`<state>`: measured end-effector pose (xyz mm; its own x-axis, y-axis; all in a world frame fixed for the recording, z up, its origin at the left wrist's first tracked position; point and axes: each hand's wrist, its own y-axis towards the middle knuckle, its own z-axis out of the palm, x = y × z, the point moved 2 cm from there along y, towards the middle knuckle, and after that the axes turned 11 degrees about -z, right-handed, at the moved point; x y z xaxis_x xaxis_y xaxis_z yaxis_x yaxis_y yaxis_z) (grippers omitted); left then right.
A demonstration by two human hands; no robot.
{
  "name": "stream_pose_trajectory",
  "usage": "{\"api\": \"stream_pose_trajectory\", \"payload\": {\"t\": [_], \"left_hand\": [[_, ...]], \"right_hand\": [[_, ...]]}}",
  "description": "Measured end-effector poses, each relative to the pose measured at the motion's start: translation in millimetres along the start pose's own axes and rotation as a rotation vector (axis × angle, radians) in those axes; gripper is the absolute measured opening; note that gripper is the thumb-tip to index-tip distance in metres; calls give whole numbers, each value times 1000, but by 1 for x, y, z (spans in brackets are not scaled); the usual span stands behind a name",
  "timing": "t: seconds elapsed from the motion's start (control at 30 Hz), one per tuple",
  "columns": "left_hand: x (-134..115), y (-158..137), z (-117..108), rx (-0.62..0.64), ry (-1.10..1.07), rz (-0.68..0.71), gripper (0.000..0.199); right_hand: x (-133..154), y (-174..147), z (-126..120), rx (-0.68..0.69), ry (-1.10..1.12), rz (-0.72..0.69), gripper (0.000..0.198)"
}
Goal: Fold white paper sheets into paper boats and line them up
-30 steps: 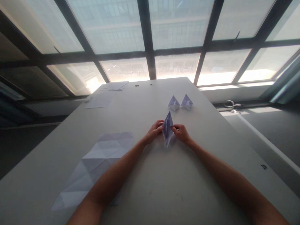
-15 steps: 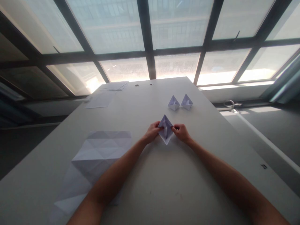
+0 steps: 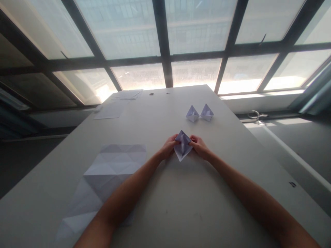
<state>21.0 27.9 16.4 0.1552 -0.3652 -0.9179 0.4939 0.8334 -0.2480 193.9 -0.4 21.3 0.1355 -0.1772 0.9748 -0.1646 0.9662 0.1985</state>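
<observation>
A folded white paper boat (image 3: 182, 148) is held over the table with its opening turned toward me. My left hand (image 3: 169, 146) grips its left corner, thumb on the inner side. On the opposite corner, my right hand (image 3: 199, 145) is closed too, its thumb pressed at the opening; the other fingers are partly hidden behind the paper. Beyond my hands stand two finished-looking paper boats, one on the left (image 3: 192, 114) and one on the right (image 3: 207, 113), side by side. Under my left forearm lies a creased sheet of paper (image 3: 113, 165), partly covered by the arm.
The white table (image 3: 165, 199) runs toward a wall of windows. Flat paper sheets (image 3: 111, 109) lie at its far left. A small dark mark (image 3: 292, 184) shows near the right edge. Beyond that edge are a pale rail (image 3: 292, 151) and a curtain (image 3: 315, 93).
The paper boat has dropped slightly and tilted a little, its opening looking wider. Both hands keep their hold on it. The view has shifted very slightly.
</observation>
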Motion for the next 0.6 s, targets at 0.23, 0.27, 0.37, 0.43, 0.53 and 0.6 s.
{"api": "stream_pose_trajectory", "payload": {"t": [0.23, 0.27, 0.37, 0.43, 0.53, 0.6], "left_hand": [[3, 2, -3, 54, -5, 9, 36], [3, 2, -3, 59, -15, 8, 35], [3, 2, -4, 74, -34, -5, 37], [3, 3, -4, 75, -33, -11, 38], [3, 3, -3, 61, -19, 5, 37], [2, 3, -1, 51, 16, 20, 38]], "right_hand": [[-6, 2, -3, -21, 208, 54, 22], [-7, 2, -2, -20, 227, 63, 23], [-8, 2, -2, -24, 250, 79, 26], [-8, 3, -2, -29, 252, 78, 28], [-6, 3, -2, -41, 214, 76, 30], [-4, 4, -3, -61, 163, 82, 32]]}}
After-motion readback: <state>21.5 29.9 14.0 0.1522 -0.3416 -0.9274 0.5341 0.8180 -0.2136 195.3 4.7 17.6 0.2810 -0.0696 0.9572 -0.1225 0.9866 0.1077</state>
